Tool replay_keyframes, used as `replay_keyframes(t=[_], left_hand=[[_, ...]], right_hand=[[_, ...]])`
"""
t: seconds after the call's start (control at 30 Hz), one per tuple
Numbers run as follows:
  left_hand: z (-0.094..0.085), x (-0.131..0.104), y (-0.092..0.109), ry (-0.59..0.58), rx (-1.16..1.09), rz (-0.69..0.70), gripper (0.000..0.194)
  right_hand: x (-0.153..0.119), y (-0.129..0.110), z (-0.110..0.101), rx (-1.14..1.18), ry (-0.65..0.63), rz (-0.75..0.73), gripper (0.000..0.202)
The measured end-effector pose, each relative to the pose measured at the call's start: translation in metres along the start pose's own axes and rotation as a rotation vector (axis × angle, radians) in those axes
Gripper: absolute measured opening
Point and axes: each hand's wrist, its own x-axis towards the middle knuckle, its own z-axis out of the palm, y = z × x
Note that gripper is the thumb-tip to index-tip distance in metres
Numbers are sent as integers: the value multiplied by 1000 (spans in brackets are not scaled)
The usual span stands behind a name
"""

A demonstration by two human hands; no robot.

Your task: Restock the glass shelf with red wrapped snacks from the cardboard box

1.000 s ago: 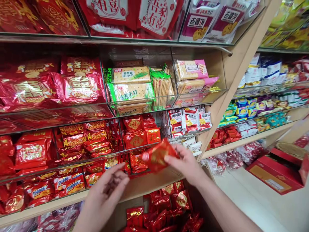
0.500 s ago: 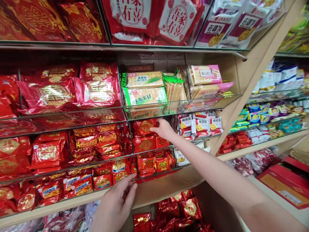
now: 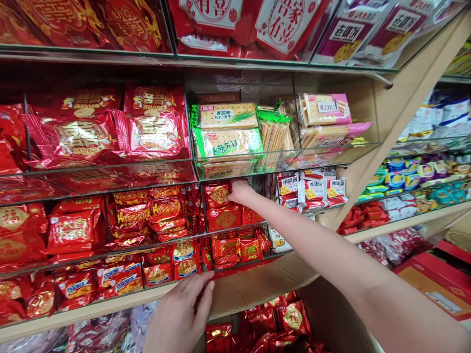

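Observation:
My right hand [image 3: 241, 192] reaches into a shelf compartment below the green cracker packs [image 3: 228, 142]. Its thumb is beside a red packet [image 3: 218, 195] with a gold emblem; the other fingers are hidden behind the packets and shelf edge, so its grip cannot be made out. Below that packet lies another red packet [image 3: 223, 218]. My left hand [image 3: 187, 309] hovers at the lower shelf edge by a cardboard box [image 3: 253, 289], fingers apart and holding nothing. Inside the box are red packets [image 3: 292, 316].
Glass-fronted shelves [image 3: 91, 171] hold red double-happiness packs [image 3: 154, 127] on the left and white-and-red packets [image 3: 312, 190] on the right. A slanted wooden panel [image 3: 390, 132] divides the shelving. A red box [image 3: 437, 279] stands at the far right.
My right hand has moved slightly left and deeper into the compartment, its fingers now more hidden. My left hand has shifted slightly right and down. The view has shifted a little.

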Motion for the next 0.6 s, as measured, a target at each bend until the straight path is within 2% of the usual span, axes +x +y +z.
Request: replay_keyframes(t=[0.1,0.2,0.27,0.37,0.4,0.5,0.53,0.6], left_hand=[[0,0,0,-1,10,7,23],[-1,-1,-1,2,25,14,23],[-2,-2,-2,10,30,19,22],[-2,-3,-2,13,26,32,21],[-2,-3,-2,14,26,38,21],[0,-3,1,11,42,60,21],[0,-3,2,8,52,79,22],[2,-2,4,-7,73,121,22]], right_hand=[[-1,2,-4,-23,-20,-8,46],[-13,5,-15,-14,18,-34,49],[-36,6,-22,-1,116,-69,44],[-100,4,-23,118,273,-252,22],[-127,4,-18,183,227,-330,16],[-200,7,3,283,-254,-515,9],[-219,10,11,302,-328,-533,7],[-244,21,23,278,-345,-465,11]])
